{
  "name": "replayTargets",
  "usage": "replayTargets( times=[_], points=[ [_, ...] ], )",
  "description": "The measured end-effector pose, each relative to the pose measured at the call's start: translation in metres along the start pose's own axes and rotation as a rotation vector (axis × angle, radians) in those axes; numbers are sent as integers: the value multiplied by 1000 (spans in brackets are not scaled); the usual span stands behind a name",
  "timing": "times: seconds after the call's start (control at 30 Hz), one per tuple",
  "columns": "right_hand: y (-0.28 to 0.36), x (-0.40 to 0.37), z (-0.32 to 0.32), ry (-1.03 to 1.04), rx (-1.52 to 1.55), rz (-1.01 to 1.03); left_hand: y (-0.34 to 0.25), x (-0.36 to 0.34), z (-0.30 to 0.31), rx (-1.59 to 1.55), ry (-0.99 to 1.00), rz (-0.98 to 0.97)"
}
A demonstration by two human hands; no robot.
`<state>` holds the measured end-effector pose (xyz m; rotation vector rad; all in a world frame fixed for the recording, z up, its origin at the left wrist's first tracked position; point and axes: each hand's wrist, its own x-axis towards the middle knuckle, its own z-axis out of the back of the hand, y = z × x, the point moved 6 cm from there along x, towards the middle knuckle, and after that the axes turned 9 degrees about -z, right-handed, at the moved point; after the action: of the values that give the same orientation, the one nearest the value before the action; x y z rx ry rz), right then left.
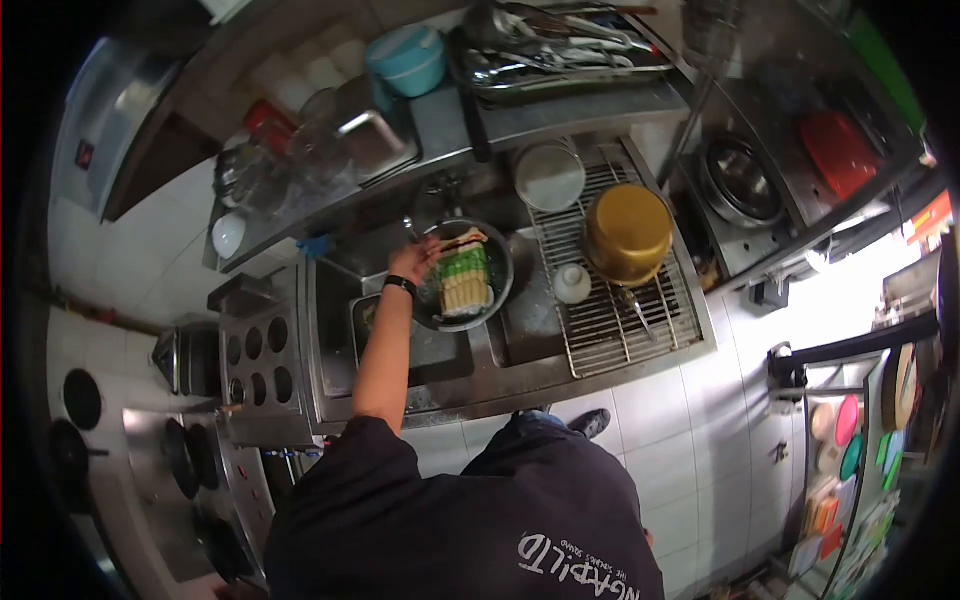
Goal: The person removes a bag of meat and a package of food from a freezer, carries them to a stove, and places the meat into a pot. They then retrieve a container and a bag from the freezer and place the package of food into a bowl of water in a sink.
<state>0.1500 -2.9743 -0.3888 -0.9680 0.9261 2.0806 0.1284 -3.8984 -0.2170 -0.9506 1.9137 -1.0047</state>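
Note:
My left hand (417,259) reaches over a round metal bowl (505,262) in the sink, its fingers closed at the upper left edge of a packet (464,278). The packet is pale yellow at the bottom, green in the middle and reddish at the top. It lies within the bowl's rim. A dark band circles my left wrist. The faucet (452,200) stands just behind the bowl. My right hand is out of view.
A wire rack (600,345) right of the sink holds a gold pot (628,235), a white round container (549,177) and a small white item (573,284). A shelf (440,150) above carries a blue container (407,60) and a tray of utensils (570,85).

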Motion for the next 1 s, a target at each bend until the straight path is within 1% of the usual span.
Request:
replayTargets(
  times=[0.03, 0.07, 0.13, 0.17, 0.2, 0.27, 0.3, 0.37, 0.4, 0.47, 0.5, 0.57, 0.6, 0.67, 0.7, 0.77, 0.8, 0.83, 0.87, 0.9, 0.93, 0.97, 1.0],
  points=[
    [5, 4, 1, -15, -45, 0, 0, -3, -1, 88, 11, 25],
    [8, 8, 5, -36, -94, -6, -2, -5, -2, 80, -4, 15],
    [20, 12, 12, -75, -203, -7, -28, -22, -16, 593, -49, -196],
    [29, 14, 17, -95, -249, -3, -45, -35, -22, 816, -146, -211],
    [35, 15, 20, -111, -294, 0, -40, -34, -18, 815, -147, -204],
    [47, 17, 28, -144, -364, 10, -41, -31, -11, 835, -171, -365],
    [50, 18, 31, -161, -392, 12, -41, -32, -9, 837, -172, -358],
    [60, 20, 35, -189, -424, 15, -46, -31, -5, 1132, -182, -318],
    [62, 23, 36, -209, -436, 22, -45, -29, 1, 1134, -183, -314],
    [60, 40, 37, -269, -398, 65, -42, -23, 7, 988, -109, -374],
    [58, 49, 39, -305, -375, 88, -42, -24, 10, 990, -108, -370],
    [58, 63, 41, -350, -349, 97, -49, -30, -6, 905, 76, -506],
    [60, 65, 44, -355, -348, 74, -54, -40, -15, 905, 80, -501],
    [66, 68, 48, -365, -346, 13, -67, -64, -47, 1193, 115, -569],
    [80, 60, 47, -369, -349, 11, -63, -65, -52, 1190, 115, -564],
    [138, 34, 37, -424, -225, 267, -55, -67, -62, 1118, 199, -583],
    [175, 19, 25, -401, -102, 477, -57, -71, -64, 1112, 190, -578],
    [213, 3, 9, -371, 25, 685, -61, -75, -68, 1180, 203, -551],
    [261, -25, -11, -236, 9, 697, -63, -77, -69, 1247, 216, -525],
    [301, -42, -32, -108, -8, 699, -58, -75, -62, 1240, 203, -523],
    [337, -46, -62, 145, 153, 757, -52, -74, -54, 1250, 173, -661],
    [382, -86, -93, 274, 149, 810, -51, -78, -48, 1257, 139, -797],
    [424, -122, -121, 368, 28, 862, -51, -89, -46, 1253, 118, -791]
  ],
)
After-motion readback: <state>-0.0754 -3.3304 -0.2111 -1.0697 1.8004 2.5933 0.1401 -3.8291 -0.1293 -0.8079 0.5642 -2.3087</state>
